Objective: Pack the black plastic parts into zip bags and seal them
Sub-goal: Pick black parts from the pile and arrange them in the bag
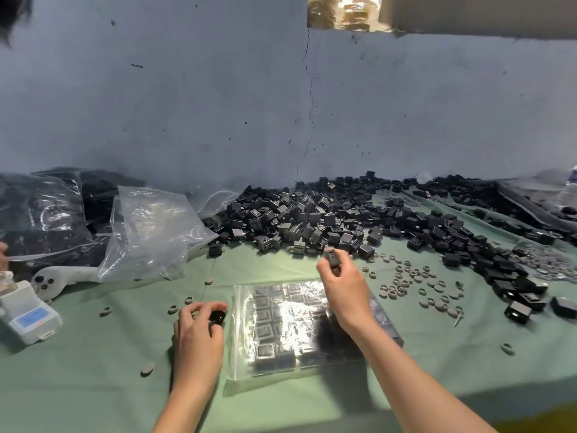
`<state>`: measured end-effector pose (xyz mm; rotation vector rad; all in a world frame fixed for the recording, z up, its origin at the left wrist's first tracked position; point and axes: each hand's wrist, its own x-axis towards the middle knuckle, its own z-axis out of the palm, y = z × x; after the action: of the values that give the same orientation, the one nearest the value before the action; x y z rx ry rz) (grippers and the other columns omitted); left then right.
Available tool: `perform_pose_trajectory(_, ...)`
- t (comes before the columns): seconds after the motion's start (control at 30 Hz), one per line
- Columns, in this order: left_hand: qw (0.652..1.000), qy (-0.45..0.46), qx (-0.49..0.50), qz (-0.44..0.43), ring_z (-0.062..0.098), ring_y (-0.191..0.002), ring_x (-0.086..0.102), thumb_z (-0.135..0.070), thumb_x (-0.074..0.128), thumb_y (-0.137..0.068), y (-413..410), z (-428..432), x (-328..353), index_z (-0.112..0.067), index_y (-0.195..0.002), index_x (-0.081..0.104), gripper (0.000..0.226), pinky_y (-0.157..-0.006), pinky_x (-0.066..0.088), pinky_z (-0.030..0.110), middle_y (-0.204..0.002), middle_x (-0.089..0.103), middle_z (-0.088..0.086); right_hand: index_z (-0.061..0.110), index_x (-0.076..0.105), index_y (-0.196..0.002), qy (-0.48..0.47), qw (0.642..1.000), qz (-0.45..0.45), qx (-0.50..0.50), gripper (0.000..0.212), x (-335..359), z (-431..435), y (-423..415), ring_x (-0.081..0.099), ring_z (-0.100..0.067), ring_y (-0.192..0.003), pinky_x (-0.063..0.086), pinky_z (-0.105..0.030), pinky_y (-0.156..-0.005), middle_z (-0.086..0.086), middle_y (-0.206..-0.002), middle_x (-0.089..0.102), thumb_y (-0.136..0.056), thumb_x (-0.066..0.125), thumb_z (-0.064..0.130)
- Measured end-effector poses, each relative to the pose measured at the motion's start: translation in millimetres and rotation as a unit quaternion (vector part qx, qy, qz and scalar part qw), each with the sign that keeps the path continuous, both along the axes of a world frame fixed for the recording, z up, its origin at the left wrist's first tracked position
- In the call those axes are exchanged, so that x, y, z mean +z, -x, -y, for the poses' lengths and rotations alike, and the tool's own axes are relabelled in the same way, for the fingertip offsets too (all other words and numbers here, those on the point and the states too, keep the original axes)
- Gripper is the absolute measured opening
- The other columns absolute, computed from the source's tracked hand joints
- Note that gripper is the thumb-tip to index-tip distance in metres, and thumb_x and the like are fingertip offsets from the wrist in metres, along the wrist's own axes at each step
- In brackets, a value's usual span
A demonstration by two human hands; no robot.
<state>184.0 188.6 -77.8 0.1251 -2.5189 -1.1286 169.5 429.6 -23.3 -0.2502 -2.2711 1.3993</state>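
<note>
"Looking down from the head view, what has each hand got?" asks the first.

"The left hand (pixel 198 335) has its fingers curled round a black part (pixel 217 316), down at the green cloth (pixel 93 385), just left of the zip bag (pixel 281 335). The right hand (pixel 340 289) is raised above the bag's far end and pinches a second black part (pixel 331 257) at its fingertips."

"And the bag itself?"

"It lies flat on the cloth, filled with black parts set in neat rows. The right forearm crosses over its right side. Whether its zip is pressed closed I cannot tell, as glare covers the plastic."

"Where are the loose parts?"

"A big pile of black parts (pixel 312 214) lies beyond the bag, against the blue wall (pixel 187 104), and runs off to the right. Small grey rings (pixel 406 282) are scattered on the cloth right of the bag, with a few on the left too."

"Anything else on the left?"

"Crumpled empty clear bags (pixel 150 226), and behind them filled bags (pixel 40 220) of dark parts. Nearer, a white controller (pixel 53 279) and a white box-shaped device (pixel 28 314) rest on the cloth."
</note>
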Motion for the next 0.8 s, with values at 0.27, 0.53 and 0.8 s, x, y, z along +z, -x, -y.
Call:
perform_pose_trajectory(0.27,0.998,-0.025,-0.062,0.018,0.02,-0.102,0.061,-0.006,0.05,-0.091,-1.1,2.1,1.4,-0.033,-0.104,0.062,0.032,-0.093,0.05,0.041,-0.115,0.06,-0.009,0.03,0.047,-0.139,-0.416,0.908,0.03,-0.034,0.05,-40.3,7.4,0.8,0.06,-0.019,-0.103,0.049,-0.033,-0.087,0.001,-0.118,0.06,-0.095,0.046,0.053)
perform_pose_trajectory(0.53,0.999,-0.004,-0.037,0.034,0.018,-0.107,0.055,-0.028,0.064,-0.093,-1.8,2.9,1.0,-0.039,-0.127,0.051,0.038,-0.097,0.045,0.04,-0.111,0.055,-0.005,0.028,0.048,-0.132,-0.447,0.892,0.067,-0.013,0.045,-37.3,5.7,7.0,0.056,-0.022,-0.109,0.044,-0.036,-0.094,-0.001,-0.117,0.059,-0.097,0.041,0.055)
perform_pose_trajectory(0.8,0.961,-0.176,-0.201,0.066,-0.012,-0.094,0.062,-0.003,0.069,-0.09,2.6,5.0,19.4,-0.028,-0.129,0.055,0.049,-0.076,0.047,0.004,-0.111,0.066,-0.01,0.024,0.051,-0.129,-0.45,0.887,0.107,0.008,0.044,-33.3,5.3,11.9,0.054,-0.023,-0.108,0.045,-0.037,-0.092,-0.003,-0.117,0.058,-0.097,0.042,0.054)
